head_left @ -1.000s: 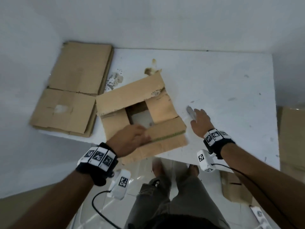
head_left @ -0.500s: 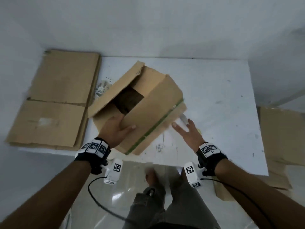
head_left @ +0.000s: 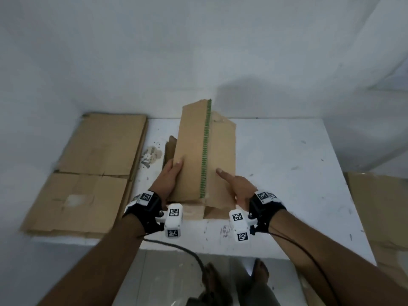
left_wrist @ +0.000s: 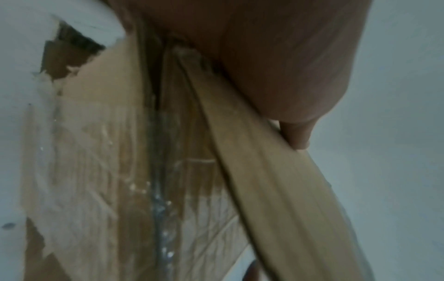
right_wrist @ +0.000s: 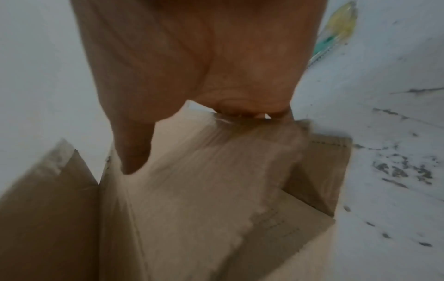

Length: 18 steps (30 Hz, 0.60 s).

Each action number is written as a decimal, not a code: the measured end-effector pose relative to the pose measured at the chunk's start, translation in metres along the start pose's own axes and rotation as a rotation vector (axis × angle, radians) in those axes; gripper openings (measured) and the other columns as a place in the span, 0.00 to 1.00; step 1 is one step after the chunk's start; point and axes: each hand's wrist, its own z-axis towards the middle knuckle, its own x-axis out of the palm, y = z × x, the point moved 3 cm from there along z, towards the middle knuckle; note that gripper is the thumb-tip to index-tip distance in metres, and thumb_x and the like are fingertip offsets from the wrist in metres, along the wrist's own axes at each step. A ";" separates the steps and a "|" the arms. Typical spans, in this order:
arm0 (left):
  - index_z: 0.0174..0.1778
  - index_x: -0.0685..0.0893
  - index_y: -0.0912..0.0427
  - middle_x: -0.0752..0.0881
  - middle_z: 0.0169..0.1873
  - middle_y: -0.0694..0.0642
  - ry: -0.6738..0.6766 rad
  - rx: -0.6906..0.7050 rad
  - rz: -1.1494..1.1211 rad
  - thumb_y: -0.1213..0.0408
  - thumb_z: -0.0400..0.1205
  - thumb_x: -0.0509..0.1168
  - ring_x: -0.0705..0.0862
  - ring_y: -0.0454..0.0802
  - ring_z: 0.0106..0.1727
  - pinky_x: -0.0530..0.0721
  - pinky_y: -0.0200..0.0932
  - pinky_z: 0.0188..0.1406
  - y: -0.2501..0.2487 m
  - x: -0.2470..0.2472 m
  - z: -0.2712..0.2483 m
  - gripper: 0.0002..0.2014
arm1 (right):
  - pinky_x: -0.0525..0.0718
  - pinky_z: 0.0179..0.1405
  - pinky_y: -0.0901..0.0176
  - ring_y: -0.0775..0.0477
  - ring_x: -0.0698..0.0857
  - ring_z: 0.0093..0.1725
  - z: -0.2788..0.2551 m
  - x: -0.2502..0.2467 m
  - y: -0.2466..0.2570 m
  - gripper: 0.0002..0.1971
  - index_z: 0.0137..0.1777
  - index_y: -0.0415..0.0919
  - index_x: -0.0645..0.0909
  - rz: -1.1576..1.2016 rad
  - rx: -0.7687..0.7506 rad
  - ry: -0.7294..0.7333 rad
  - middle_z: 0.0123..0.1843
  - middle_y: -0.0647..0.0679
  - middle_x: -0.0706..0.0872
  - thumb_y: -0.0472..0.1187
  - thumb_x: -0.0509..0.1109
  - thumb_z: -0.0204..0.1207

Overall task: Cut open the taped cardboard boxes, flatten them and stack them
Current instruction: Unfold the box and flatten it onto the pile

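A brown cardboard box [head_left: 192,151] stands tilted on the white table [head_left: 287,162], one face toward me with a green strip [head_left: 205,146] running along its ridge. My left hand [head_left: 171,175] grips its left side, thumb on the front face. My right hand [head_left: 238,186] holds the right side, its thumb stretched across the face. In the left wrist view clear tape covers the box [left_wrist: 96,171] beside a folded edge. In the right wrist view my fingers curl over the upper edge of the box [right_wrist: 192,190]. No cutter shows in either hand.
A stack of flattened cardboard [head_left: 92,173] lies on the table's left part, overhanging its edge. More cardboard [head_left: 379,206] sits lower at the right, off the table. A yellow-green object [right_wrist: 341,28] lies on the table beyond my right hand. White walls close in behind.
The box was lying open side up under my left hand; it has been lifted and turned so its closed face is toward me. My right hand left the table and took the box's right side.
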 end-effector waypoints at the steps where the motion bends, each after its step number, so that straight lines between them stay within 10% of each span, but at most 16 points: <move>1: 0.78 0.76 0.43 0.87 0.65 0.48 -0.022 0.010 0.004 0.37 0.86 0.60 0.88 0.51 0.62 0.87 0.53 0.59 0.003 -0.006 0.002 0.26 | 0.91 0.56 0.40 0.40 0.92 0.55 -0.004 0.002 -0.001 0.47 0.66 0.39 0.82 0.014 -0.037 0.015 0.60 0.44 0.92 0.67 0.87 0.51; 5: 0.73 0.78 0.42 0.86 0.61 0.46 -0.124 0.133 0.336 0.23 0.78 0.56 0.85 0.53 0.65 0.82 0.48 0.63 -0.011 -0.031 0.007 0.34 | 0.90 0.55 0.42 0.39 0.91 0.52 -0.035 -0.005 0.043 0.19 0.61 0.37 0.85 0.053 -0.318 -0.070 0.57 0.39 0.92 0.34 0.81 0.70; 8: 0.51 0.83 0.41 0.87 0.49 0.48 -0.065 0.181 0.948 0.13 0.71 0.41 0.83 0.57 0.62 0.72 0.62 0.71 -0.027 -0.042 0.004 0.40 | 0.89 0.44 0.50 0.44 0.90 0.45 -0.058 -0.002 0.082 0.09 0.50 0.41 0.86 -0.143 -0.557 -0.224 0.47 0.45 0.91 0.34 0.78 0.70; 10: 0.42 0.86 0.41 0.88 0.42 0.48 0.015 0.111 1.266 0.11 0.67 0.33 0.82 0.54 0.57 0.48 0.75 0.81 -0.030 -0.047 -0.008 0.47 | 0.86 0.40 0.54 0.45 0.88 0.43 -0.067 0.010 0.098 0.07 0.47 0.42 0.84 -0.275 -0.625 -0.315 0.43 0.49 0.88 0.36 0.75 0.70; 13: 0.66 0.84 0.46 0.92 0.52 0.48 0.109 0.098 1.260 0.08 0.60 0.35 0.85 0.49 0.62 0.37 0.76 0.82 -0.020 -0.045 -0.042 0.59 | 0.89 0.43 0.48 0.48 0.86 0.44 -0.079 0.038 0.112 0.05 0.51 0.46 0.79 -0.304 -0.639 -0.341 0.45 0.53 0.85 0.42 0.69 0.77; 18: 0.90 0.42 0.47 0.87 0.68 0.46 -0.115 0.144 1.145 0.09 0.63 0.39 0.82 0.50 0.71 0.52 0.74 0.83 0.024 -0.010 -0.069 0.64 | 0.87 0.55 0.45 0.49 0.88 0.50 -0.104 0.110 0.082 0.24 0.48 0.49 0.85 -0.501 -0.742 0.099 0.52 0.44 0.89 0.63 0.52 0.86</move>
